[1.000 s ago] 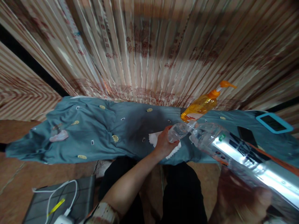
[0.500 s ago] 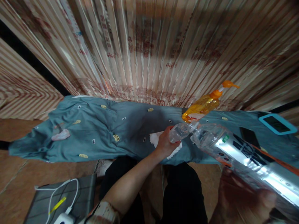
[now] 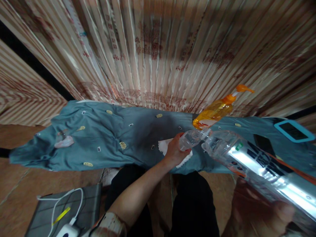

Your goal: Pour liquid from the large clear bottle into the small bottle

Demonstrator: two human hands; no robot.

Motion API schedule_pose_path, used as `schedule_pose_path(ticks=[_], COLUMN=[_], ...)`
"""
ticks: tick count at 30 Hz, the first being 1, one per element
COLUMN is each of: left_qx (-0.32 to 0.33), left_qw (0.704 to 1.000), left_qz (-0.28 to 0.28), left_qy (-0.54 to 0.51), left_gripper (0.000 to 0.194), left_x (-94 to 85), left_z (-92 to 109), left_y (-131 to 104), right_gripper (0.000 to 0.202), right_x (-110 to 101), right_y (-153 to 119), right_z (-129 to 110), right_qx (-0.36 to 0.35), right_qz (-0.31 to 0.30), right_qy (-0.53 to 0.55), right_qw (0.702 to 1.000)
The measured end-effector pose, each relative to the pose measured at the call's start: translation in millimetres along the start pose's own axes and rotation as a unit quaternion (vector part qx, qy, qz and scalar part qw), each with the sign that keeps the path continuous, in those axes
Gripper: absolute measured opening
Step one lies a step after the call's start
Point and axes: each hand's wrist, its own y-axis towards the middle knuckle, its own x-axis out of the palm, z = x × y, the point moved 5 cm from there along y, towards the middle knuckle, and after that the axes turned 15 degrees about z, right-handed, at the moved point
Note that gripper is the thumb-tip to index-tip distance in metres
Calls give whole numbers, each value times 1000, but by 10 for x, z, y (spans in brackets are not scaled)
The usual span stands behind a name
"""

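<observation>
Large clear bottle [image 3: 261,164] slants across the lower right of the frame, its long axis running up and left from the right edge, its neck pointing toward the centre. Your right hand [image 3: 259,210] grips it from below. Your left hand [image 3: 174,151], just right of centre, is closed around a small clear bottle [image 3: 189,140], neck pointing right and slightly up, close to the other neck.

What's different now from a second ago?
Hardly anything: the view has shifted slightly, so most things sit a little further right in the picture. Nothing was visibly picked up or let go. The left hand still holds the small bottle, the right hand the large bottle; the pump bottle stays put.
</observation>
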Motion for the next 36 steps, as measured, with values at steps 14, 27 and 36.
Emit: schedule_pose_path(ticks=[14, 27, 36], left_qx=[0, 2, 2], left_qw=[1000, 1000, 1000], left_qz=[0, 5, 4], left_qy=[7, 0, 10], left_gripper=[58, 56, 57], left_x=[1, 4, -3], left_z=[2, -17, 2], left_y=[-1, -4, -6], right_gripper=[47, 45, 44], right_x=[189, 164, 132], right_y=[-43, -19, -14], right_z=[-135, -120, -105], right_qx=[-44, -49, -48], right_qz=[-34, -42, -42], right_qy=[10, 29, 17], right_qw=[998, 997, 998])
